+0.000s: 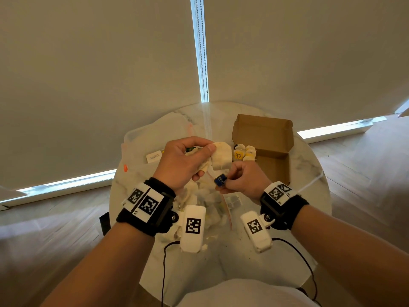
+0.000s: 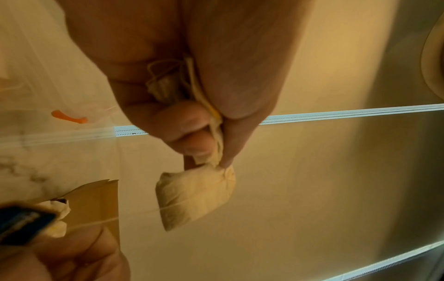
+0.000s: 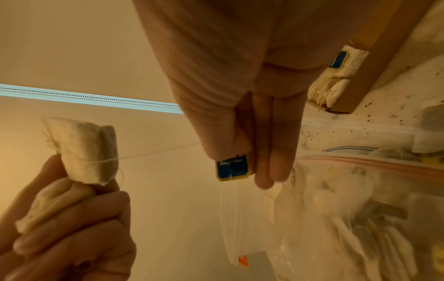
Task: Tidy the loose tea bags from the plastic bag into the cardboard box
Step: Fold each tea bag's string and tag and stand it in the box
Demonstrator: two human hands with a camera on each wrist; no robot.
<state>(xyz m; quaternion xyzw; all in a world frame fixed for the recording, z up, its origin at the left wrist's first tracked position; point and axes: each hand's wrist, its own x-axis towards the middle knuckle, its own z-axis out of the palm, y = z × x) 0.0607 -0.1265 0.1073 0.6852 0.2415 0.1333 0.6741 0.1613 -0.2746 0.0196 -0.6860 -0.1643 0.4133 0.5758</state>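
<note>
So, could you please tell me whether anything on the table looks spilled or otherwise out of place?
Yes: dark loose crumbs, probably tea, are scattered over the white marble table beside the brown cardboard box and the clear plastic bag.

The tea bag point(image 1: 220, 155) in the left hand point(image 1: 181, 161) is pale cream, and its thread is white. The tag point(image 1: 220, 180) pinched by the right hand point(image 1: 245, 181) is dark blue with a yellow edge and small white lettering. The cardboard box point(image 1: 271, 138) is plain brown; the tea bags inside it point(image 1: 244, 152) are cream with yellow tags. The plastic bag point(image 1: 208, 209) is clear with a pink strip along its mouth and an orange mark. The tabletop point(image 1: 309, 173) is white marble with grey veins and dark specks. Both wristbands point(image 1: 146, 206) are black and carry white panels with black square patterns.
</note>
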